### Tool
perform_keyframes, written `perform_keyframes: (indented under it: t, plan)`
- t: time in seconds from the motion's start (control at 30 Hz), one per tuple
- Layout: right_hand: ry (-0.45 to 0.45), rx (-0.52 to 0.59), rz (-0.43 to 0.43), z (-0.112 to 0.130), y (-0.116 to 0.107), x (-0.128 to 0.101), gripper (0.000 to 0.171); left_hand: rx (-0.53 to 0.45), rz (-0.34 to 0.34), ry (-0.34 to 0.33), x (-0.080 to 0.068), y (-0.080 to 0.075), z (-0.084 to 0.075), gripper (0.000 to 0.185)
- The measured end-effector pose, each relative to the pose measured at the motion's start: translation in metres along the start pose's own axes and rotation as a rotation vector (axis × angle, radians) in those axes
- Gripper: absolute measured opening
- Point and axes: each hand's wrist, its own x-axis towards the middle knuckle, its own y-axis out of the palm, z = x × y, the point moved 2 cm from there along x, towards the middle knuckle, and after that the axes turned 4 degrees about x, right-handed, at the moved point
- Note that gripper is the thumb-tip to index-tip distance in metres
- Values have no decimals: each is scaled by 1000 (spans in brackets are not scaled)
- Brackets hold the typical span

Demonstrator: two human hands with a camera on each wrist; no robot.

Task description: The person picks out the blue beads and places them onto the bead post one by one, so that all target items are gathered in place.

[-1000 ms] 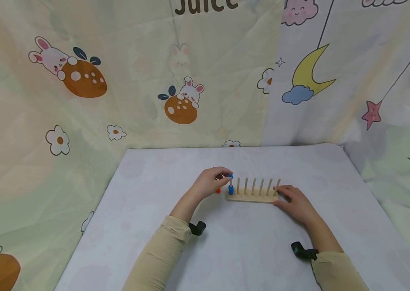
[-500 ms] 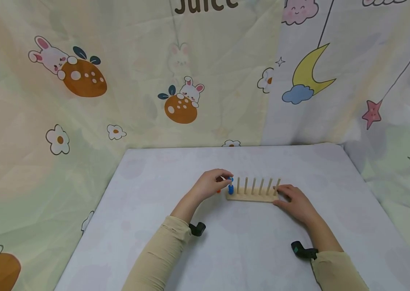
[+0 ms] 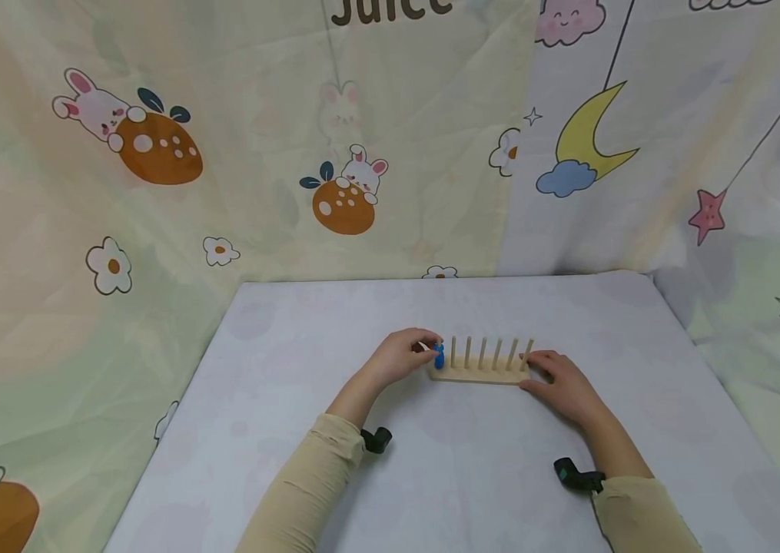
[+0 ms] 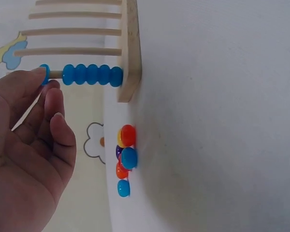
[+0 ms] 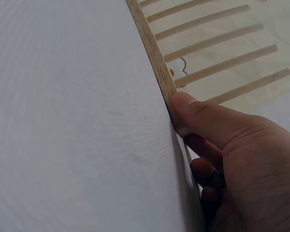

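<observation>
Left wrist view: my left hand (image 4: 26,154) pinches a blue bead (image 4: 44,75) on the end peg (image 4: 55,75), apparently.
Right hand (image 5: 232,159): grasps the wooden rack (image 5: 157,58).

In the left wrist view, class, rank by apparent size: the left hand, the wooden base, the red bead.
1. left hand, though nearness to the camera inflates it
2. wooden base
3. red bead
</observation>
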Motion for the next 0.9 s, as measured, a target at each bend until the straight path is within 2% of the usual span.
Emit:
perform_keyframes:
  t: [0.3,0.53,0.73,0.9]
  plan:
    - [-12,0,-3,1,-1,0,61,4,9,-36,0,6,8,28]
    - [-16,-1,1,3,-2,0,62,29,4,-30,0,7,12,25]
    - [-20,-1,1,4,-2,-1,61,47,-11,-57,-2,1,21,28]
    - [-21,-2,0,4,-2,-1,62,50,-33,-93,-2,-6,37,30]
